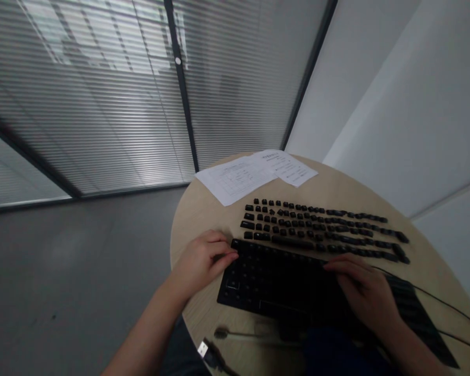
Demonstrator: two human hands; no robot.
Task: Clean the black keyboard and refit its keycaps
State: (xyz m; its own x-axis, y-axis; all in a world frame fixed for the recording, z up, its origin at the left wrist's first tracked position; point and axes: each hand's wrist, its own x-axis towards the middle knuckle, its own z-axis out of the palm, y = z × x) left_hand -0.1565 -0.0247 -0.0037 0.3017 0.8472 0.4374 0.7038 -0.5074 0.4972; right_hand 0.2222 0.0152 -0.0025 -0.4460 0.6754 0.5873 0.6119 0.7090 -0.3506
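Observation:
A black keyboard (293, 282) without most of its keycaps lies near the front of the round table. My left hand (203, 261) has its thumb and fingers closed around the far left corner of it. Reaching over from the right, my right hand (366, 284) has its fingers together, with the tips at the keyboard's far edge; its thumb is mostly hidden. Just beyond, loose black keycaps (285, 222) are laid out in several rows, including a long space bar (292, 242).
Printed papers (238, 178) lie at the table's (186, 224) far side. Near the front edge are a small brush (221, 332) and a USB plug (207, 355). A dark cable (426, 292) runs off to the right. Blinds (141, 104) and a white wall (415, 104) stand behind.

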